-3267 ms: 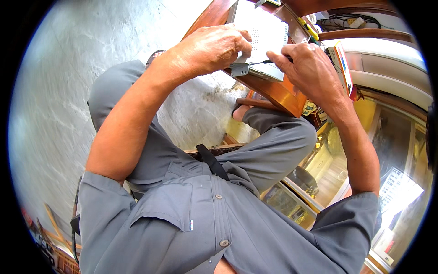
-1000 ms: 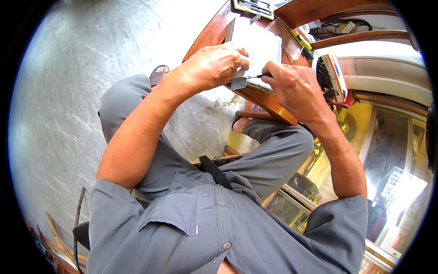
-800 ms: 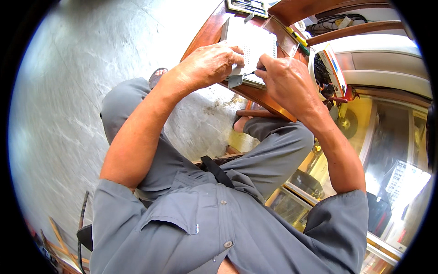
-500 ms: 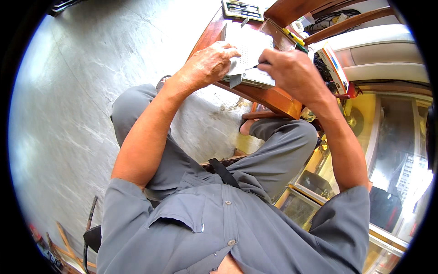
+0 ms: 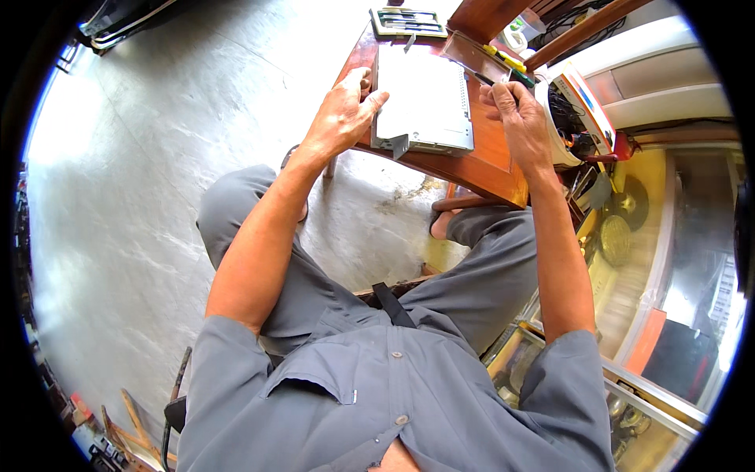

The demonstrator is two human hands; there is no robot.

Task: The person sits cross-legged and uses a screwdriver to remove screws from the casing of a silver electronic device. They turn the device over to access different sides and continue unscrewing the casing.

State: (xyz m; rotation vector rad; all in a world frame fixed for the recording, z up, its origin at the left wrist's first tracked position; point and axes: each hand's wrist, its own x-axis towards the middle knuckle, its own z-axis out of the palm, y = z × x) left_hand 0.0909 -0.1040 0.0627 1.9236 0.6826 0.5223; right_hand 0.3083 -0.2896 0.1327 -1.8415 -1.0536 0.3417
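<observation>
A flat silver-white metal box (image 5: 421,98) with small bent brackets lies on a brown wooden stand (image 5: 491,169). At its left edge is my left hand (image 5: 342,114), thumb and fingers apart; whether the thumb touches the metal I cannot tell. My right hand (image 5: 515,114) is raised just off the box's right side. Between its pinched thumb and fingers is a slim screwdriver (image 5: 481,78) with a dark handle, its thin shaft pointing up and left above the box. A tray of small screwdrivers (image 5: 407,23) sits at the far end of the stand.
Yellow and green-handled tools (image 5: 507,61) lie right of the metal box. Beyond them stand a white bin (image 5: 557,130) with dark cables and an upright orange-and-white carton (image 5: 586,106). A glass-topped case (image 5: 621,244) is at my right. Grey floor (image 5: 141,173) stretches to my left.
My right hand has lifted the screwdriver from the top of the metal box and moved to the right. My left hand has slid back off the top to the left edge.
</observation>
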